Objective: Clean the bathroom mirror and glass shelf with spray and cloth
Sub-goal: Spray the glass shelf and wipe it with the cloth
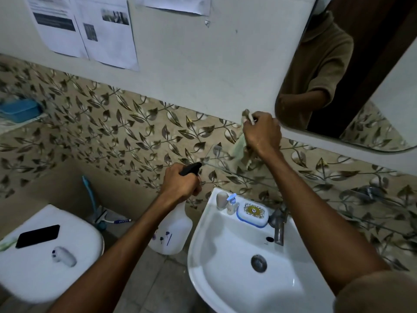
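Note:
My left hand (180,185) grips the black trigger head of a white spray bottle (172,229), whose nozzle points toward the left end of the glass shelf (293,187). The bottle hangs to the left of the sink. My right hand (262,133) is closed on a pale green cloth (240,145) just above the shelf's left end, below the mirror's lower left corner. The mirror (361,86) hangs at the upper right and reflects a person in a brown shirt. The clear shelf runs along the leaf-patterned tiles under the mirror.
A white sink (225,279) stands below with a metal tap (279,224), a soap box (252,214) and a small pump bottle (232,204) on its rim. At left, a toilet lid (74,240) carries a black phone (38,236) and a small white bottle (64,256). Papers (94,30) are stuck on the wall.

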